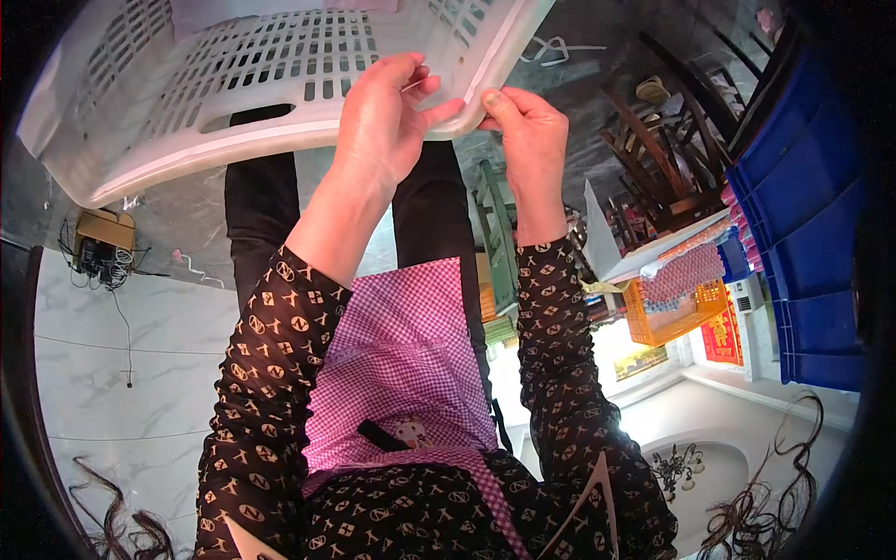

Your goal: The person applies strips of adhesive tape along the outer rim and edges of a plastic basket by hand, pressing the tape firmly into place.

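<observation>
A white plastic basket (280,131) with slotted sides fills the upper left of the head view, above my knees. My left hand (378,121) is in front of its near rim, fingers curled and thumb stretched toward the basket's corner. A thin pale bit seems to show at the fingertips, too small to name. At that corner my right hand (532,126) is closed in a pinch, thumb against the forefinger. Whatever lies in the pinch is hidden. Pale pink material (271,7) lies inside the basket at the top edge.
Blue plastic crates (807,252) stand at the right, near dark wooden stools (667,149). An orange crate (677,322) with wrapped goods is further back. On the left are a cardboard box (105,226) and tangled cables (103,261). White strips (560,49) lie on the grey floor.
</observation>
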A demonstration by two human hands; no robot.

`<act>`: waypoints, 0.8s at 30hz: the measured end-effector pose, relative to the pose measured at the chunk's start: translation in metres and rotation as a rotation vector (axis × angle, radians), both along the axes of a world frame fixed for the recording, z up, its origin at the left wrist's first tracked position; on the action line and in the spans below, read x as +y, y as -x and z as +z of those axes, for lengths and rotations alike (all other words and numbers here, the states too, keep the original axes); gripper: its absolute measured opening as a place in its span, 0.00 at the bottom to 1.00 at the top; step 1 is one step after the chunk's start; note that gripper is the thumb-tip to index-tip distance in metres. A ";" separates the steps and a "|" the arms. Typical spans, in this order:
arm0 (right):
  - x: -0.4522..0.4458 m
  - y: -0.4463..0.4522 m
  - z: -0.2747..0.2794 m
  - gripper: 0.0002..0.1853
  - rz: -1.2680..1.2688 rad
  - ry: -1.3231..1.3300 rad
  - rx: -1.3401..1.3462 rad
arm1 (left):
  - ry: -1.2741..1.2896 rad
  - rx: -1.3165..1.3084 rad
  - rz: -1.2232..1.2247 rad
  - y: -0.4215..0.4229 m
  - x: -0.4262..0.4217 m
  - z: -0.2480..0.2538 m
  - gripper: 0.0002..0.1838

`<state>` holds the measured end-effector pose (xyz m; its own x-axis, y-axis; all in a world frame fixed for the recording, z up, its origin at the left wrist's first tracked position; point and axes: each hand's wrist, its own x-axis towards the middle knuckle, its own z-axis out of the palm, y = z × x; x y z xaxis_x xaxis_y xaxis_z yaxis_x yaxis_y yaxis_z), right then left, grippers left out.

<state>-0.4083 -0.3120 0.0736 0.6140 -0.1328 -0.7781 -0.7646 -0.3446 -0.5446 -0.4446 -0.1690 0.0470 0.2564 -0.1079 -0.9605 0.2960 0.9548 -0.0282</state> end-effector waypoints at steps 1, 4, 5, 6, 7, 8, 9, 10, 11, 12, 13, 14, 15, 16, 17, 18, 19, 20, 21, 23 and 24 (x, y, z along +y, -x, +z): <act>0.000 0.000 0.000 0.10 0.005 -0.003 -0.001 | -0.003 -0.009 0.001 0.000 0.000 0.000 0.10; 0.001 0.000 0.001 0.10 0.005 -0.003 -0.003 | -0.005 -0.011 0.009 -0.001 -0.001 -0.001 0.09; 0.002 -0.001 0.001 0.10 0.000 -0.003 -0.004 | -0.007 -0.006 0.016 -0.001 -0.002 -0.001 0.09; 0.002 -0.001 0.002 0.10 0.001 -0.002 -0.003 | -0.006 -0.005 0.017 0.000 -0.002 -0.002 0.09; 0.002 -0.002 0.002 0.10 0.008 0.002 0.005 | -0.006 -0.010 0.022 0.000 -0.003 -0.002 0.09; 0.002 -0.002 0.002 0.10 0.016 0.007 0.013 | -0.007 -0.016 0.027 -0.001 -0.003 -0.002 0.09; 0.002 -0.002 0.002 0.10 0.016 0.006 0.013 | -0.008 -0.016 0.028 -0.001 -0.002 -0.002 0.09; 0.002 -0.002 0.002 0.10 0.015 0.012 0.017 | -0.018 -0.016 0.013 -0.001 -0.001 -0.001 0.09; 0.001 -0.002 0.002 0.10 0.014 0.019 0.021 | -0.028 -0.017 -0.002 -0.001 -0.001 0.000 0.09; 0.001 -0.001 0.001 0.10 0.014 0.019 0.021 | -0.028 -0.016 -0.002 -0.001 0.000 0.001 0.09; 0.001 -0.001 0.001 0.10 0.014 0.021 0.018 | -0.032 -0.017 -0.005 -0.001 0.000 0.002 0.09; 0.001 -0.002 0.001 0.10 0.014 0.023 0.015 | -0.035 -0.017 -0.009 -0.001 0.000 0.002 0.09; 0.001 -0.002 0.002 0.10 0.014 0.023 0.015 | -0.035 -0.018 -0.008 -0.002 0.000 0.002 0.09; 0.001 -0.002 0.002 0.10 0.018 0.024 0.017 | -0.036 -0.018 -0.012 -0.002 0.000 0.002 0.09; 0.000 -0.002 0.002 0.10 0.021 0.026 0.020 | -0.036 -0.019 -0.015 -0.002 0.000 0.002 0.09; 0.001 -0.003 0.002 0.10 0.021 0.027 0.021 | -0.035 -0.018 -0.015 -0.002 0.000 0.001 0.09; 0.001 -0.003 0.003 0.10 0.017 0.020 0.020 | -0.027 -0.027 -0.002 -0.001 0.000 0.001 0.09; 0.001 -0.002 0.003 0.10 0.013 0.012 0.018 | -0.019 -0.037 0.012 0.000 0.001 0.000 0.09; 0.001 -0.002 0.003 0.10 0.012 0.012 0.019 | -0.020 -0.036 0.011 0.000 0.001 -0.001 0.09; 0.001 -0.002 0.003 0.10 0.017 0.032 0.019 | 0.002 -0.044 0.044 0.002 0.001 -0.002 0.08; 0.001 -0.002 0.003 0.10 0.017 0.033 0.019 | 0.003 -0.044 0.044 0.002 0.001 -0.003 0.08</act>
<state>-0.4060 -0.3114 0.0764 0.6018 -0.1484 -0.7848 -0.7684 -0.3757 -0.5182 -0.4464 -0.1681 0.0445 0.3027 -0.0986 -0.9480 0.2551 0.9667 -0.0191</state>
